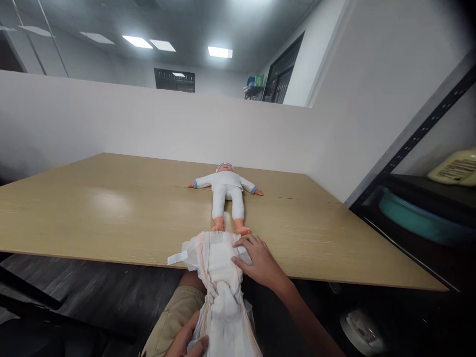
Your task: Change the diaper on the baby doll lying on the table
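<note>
An unfolded white diaper (223,263) with pinkish ruffled edges hangs over the table's front edge, its inner side up. One white fastening tab (177,258) sticks out at its upper left. My right hand (258,260) grips the upper right corner, thumb and fingers on the material. Lower down, my left hand (189,339) holds the left edge between thumb and fingers; part of it is cut off by the frame. Just beyond the diaper a baby doll (227,191) in a white outfit with blue cuffs lies on its back, arms spread, feet towards me.
The wooden table (111,213) reaches back to a white partition wall (148,129). On the right, a dark shelf rack (416,193) holds a teal basin (420,213) and a pale yellow item (455,167). Below the table, a whitish round object (362,332) sits at the lower right.
</note>
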`<state>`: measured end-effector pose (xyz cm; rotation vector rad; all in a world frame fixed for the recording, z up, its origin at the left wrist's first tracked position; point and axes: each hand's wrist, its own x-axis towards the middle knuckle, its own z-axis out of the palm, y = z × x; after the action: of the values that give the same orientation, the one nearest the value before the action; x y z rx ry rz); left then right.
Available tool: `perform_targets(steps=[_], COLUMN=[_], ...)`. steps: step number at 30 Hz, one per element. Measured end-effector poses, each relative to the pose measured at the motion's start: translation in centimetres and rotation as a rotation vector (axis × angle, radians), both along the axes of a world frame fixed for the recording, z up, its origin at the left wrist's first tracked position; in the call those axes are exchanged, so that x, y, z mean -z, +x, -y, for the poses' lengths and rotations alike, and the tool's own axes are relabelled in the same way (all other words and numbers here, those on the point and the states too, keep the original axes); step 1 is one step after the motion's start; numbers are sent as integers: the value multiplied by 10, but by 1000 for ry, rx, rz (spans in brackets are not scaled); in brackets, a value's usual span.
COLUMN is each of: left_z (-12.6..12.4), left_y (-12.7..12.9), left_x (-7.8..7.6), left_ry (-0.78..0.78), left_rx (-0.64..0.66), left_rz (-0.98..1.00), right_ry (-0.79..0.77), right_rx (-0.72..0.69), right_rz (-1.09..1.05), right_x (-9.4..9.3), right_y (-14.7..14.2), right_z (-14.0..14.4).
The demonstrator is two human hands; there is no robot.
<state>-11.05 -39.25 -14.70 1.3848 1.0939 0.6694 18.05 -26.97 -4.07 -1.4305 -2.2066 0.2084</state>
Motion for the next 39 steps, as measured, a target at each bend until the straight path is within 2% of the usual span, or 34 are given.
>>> perform_targets(steps=[3,5,7,10,13,15,18,21,25,28,30,32,34,37,39], left_z=[-7,-12,-16,-23,-38,-56,-89,-112,-121,-123,-124,-126,-128,-133,-140], left_y=[-6,-9,-9,0,17,30,47,57,54,49,49,51,53,51,45], left_x=[18,16,-4,-51,-90,-101,-97,-81,-68,-69,-72,-76,-81,-89,-97], left_ry=[82,199,336,524,717,858,999,1015,1013,1022,1020,1015,1005,972,923], left_rx=[55,141,212,183,47,-3,18,54,65,114,155,190,220,290,350], left_rz=[-118,-267,-464,-692,-697,-638,-622,-661,-639,-612,-600,-592,-579,-505,-417], right_ry=[11,27,44,84,140,179,229,279,370,399,427,469,475,350,243], right_rx=[40,69,93,131,161,176,196,259,446,546,585,580,498,295,189], right_rz=[51,74,88,113,124,104,16,-173,-297,-266,-225,-178,-144,-127,-106], right_x=[-1,-2,-1,3,11,16,22,26,33,37,36,31,23,18,21], right_y=[-3,-8,-13,-19,-25,-29,-31,-20,17,43,47,36,14,-28,-49], right_z=[1,2,4,7,10,11,10,7,6,11,18,25,31,33,29])
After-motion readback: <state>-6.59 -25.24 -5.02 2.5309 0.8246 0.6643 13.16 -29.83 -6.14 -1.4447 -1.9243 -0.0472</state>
